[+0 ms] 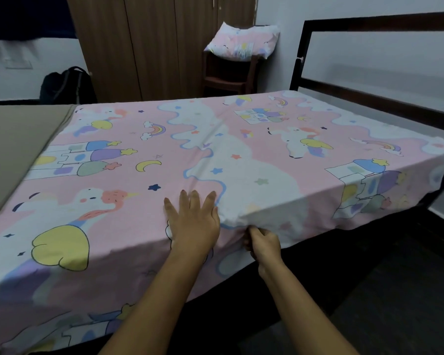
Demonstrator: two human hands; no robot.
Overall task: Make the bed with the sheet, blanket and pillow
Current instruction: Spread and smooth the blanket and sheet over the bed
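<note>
Fingertips of the right hand (263, 243) are hidden in a bunched fold of the pink sheet printed with unicorns, castles and rainbows (241, 149), gripped at the near edge of the bed (377, 99). The sheet is spread across the bed; the left hand (192, 221) is laid flat on it.

One view only, from my head: I'm looking forward and down over the near side of the bed (16, 139), close in, left hand (192, 224) and right hand (263, 243) just below mid-frame, wardrobe (149, 47) far across at the top.
</note>
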